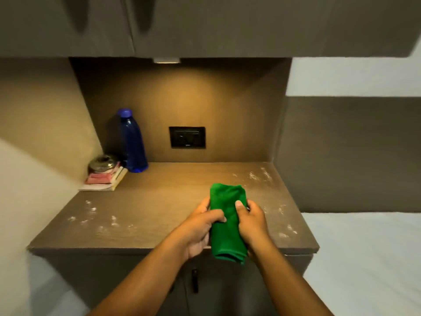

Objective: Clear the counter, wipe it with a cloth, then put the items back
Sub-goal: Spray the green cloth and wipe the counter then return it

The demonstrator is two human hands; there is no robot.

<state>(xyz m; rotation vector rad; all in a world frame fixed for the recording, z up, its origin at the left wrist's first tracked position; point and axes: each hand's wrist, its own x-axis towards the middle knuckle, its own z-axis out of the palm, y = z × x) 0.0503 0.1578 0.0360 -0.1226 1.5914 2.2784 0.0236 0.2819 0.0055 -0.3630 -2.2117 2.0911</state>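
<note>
Most of my fingers point(252, 208) are tucked behind the green cloth point(227, 224), so only the thumbs show properly, and the cloth blocks a strip of the surface point(159, 213) under it. My forearms run off the bottom edge. The blue bottle point(133, 142) hides the corner behind it, and the steel lid thing point(102, 163) covers the top of the little stack point(104, 181), can't tell what's in it. Socket plate point(187, 137) is too blurry to read.
</note>
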